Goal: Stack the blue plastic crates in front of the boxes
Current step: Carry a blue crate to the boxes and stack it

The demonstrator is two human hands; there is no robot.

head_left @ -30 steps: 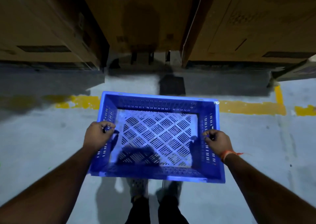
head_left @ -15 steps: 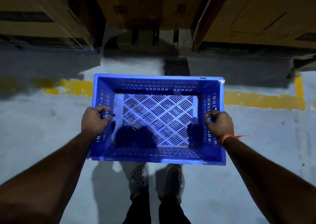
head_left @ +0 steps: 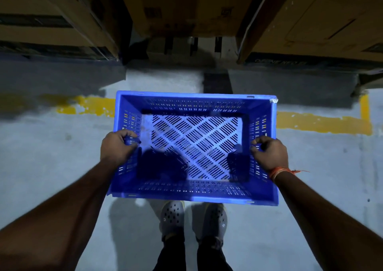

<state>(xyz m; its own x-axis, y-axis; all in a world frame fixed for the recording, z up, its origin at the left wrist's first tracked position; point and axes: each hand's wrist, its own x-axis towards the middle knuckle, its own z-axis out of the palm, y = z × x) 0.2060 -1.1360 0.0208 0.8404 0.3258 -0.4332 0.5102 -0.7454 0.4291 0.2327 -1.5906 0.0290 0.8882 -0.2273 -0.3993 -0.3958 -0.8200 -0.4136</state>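
Before three cardboard boxes (head_left: pixel 182 7), two hands (head_left: pixel 117 149) grip one blue crate (head_left: pixel 194 105).

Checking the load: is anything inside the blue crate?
No, the crate is empty; only its slotted bottom shows between the left hand and right hand.

dim overall | hard shadows on floor (head_left: pixel 51 167) | wide-angle edge bending | slight blur

I'm looking at a warehouse: tall brown cardboard boxes (head_left: pixel 323 20) stand in rows on a grey concrete floor (head_left: pixel 41 156) with painted yellow lines (head_left: pixel 323 122).
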